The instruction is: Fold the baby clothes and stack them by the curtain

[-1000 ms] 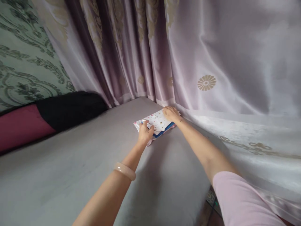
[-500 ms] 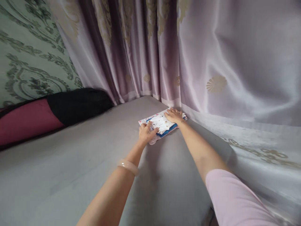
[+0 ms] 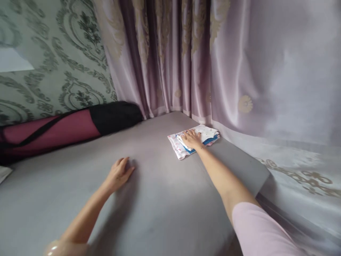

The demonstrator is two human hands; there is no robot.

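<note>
A small stack of folded cloths (image 3: 209, 132), white with small prints and a blue layer between, lies near the far corner of the grey padded surface (image 3: 160, 199). My right hand (image 3: 191, 139) rests flat on top of the stack, fingers spread. To the left and nearer to me, my left hand (image 3: 120, 174) hovers just over the grey surface, fingers loosely apart and nothing in them. A pale bangle (image 3: 65, 248) circles my left forearm at the bottom edge of the view.
A long maroon and black bag (image 3: 66, 124) lies along the patterned wall (image 3: 82, 71) at the left. Mauve curtains (image 3: 170, 64) hang behind the far corner and down the right side. A pale corner of something (image 3: 4, 173) shows at the left edge.
My left hand has left the cloth stack and moved left, toward me. My right hand stays on the stack but has shifted to its left part. The view has turned left.
</note>
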